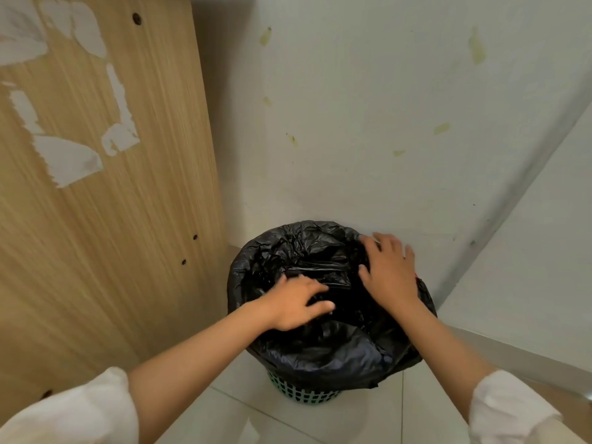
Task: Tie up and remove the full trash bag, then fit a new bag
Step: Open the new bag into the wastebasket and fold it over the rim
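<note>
Against the wall corner, a green basket (299, 391) holds the black trash bag (320, 347), its film folded over the rim. Left hand (296, 304) and right hand (389, 270) press on it, fingers spread, gripping nothing. Film judged thin, slippery, tear-prone; gather at the rim.

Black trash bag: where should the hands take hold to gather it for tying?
Grip the black trash bag at its overhanging edge, folded over the green basket rim. Come from outside at opposite sides; that slack plastic should lift free and bunch toward the middle.
</note>
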Demonstrator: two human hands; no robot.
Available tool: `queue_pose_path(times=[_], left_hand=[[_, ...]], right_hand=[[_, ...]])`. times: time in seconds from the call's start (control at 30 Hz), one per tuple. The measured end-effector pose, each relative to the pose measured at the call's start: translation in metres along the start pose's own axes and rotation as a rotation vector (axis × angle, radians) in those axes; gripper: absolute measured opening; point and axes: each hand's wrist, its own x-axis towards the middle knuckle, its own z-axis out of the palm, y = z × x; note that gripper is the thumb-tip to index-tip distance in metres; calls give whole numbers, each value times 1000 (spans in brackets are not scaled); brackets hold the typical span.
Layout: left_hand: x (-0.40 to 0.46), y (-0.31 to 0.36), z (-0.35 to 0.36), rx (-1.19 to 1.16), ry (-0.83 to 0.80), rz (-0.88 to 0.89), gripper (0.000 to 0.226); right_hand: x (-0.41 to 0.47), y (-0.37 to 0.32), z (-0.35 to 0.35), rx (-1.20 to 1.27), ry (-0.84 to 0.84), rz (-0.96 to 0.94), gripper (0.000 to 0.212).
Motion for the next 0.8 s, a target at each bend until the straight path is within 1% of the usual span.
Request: queue_pose_path(times=[0.03,0.07,0.13,0.17,0.2,0.23,0.3,0.33,0.37,0.4,0.43,0.47,0.5,0.53,0.57,0.6,0.63,0.67,0.7,0.73,0.77,0.8], left_hand=[[-4,8,5,-106,-98,33,64],[-8,15,11,-153,-226,32,70],[-13,22,24,-108,-455,-37,82],[-13,22,28,-74,-510,-74,84],[-11,21,30,-62,-510,-88,84],[-9,20,28,-69,-459,-72,81],[-9,16,24,-87,-273,11,72],[-11,14,21,-102,-173,53,66],[-14,11,19,-109,-73,87,60],[-17,7,17,-95,31,114,55],[-20,3,14,-53,152,132,51],[-22,-3,11,19,288,128,48],[-25,-9,8,88,438,94,47],[-25,-17,6,114,581,16,48],[-28,-24,4,88,708,-96,53],[-30,-31,4,3,787,-241,58],[-33,-35,5,-143,826,-382,65],[-36,-37,6,-349,823,-498,70],[-38,-38,8,-580,792,-566,73],[-40,-38,10,-789,752,-602,73],[-42,-39,13,-958,726,-608,69],[-43,-43,17,-1080,711,-603,64]], right_hand=[[-1,3,-2,63,-58,115,57],[-2,8,-3,141,-138,213,60],[-3,17,-2,326,-286,344,60],[-3,22,0,432,-331,388,56],[-3,27,2,539,-350,429,51],[-3,32,2,663,-363,479,45],[-3,43,5,986,-440,582,40],[-5,49,8,1140,-498,629,44],[-8,52,11,1227,-517,658,52],[-10,57,16,1265,-496,668,61],[-13,59,19,1258,-437,682,71],[-16,59,20,1223,-364,682,75],[-20,57,18,1155,-307,694,73],[-23,55,16,1100,-257,706,68],[-26,54,16,1052,-233,727,66],[-29,52,18,1044,-233,737,68],[-33,49,18,1100,-262,748,74],[-36,48,21,1223,-306,778,79],[-41,44,23,1414,-362,815,79],[-46,40,26,1629,-393,840,72],[-51,36,27,1755,-372,875,64],[-57,34,30,1820,-310,944,61]])
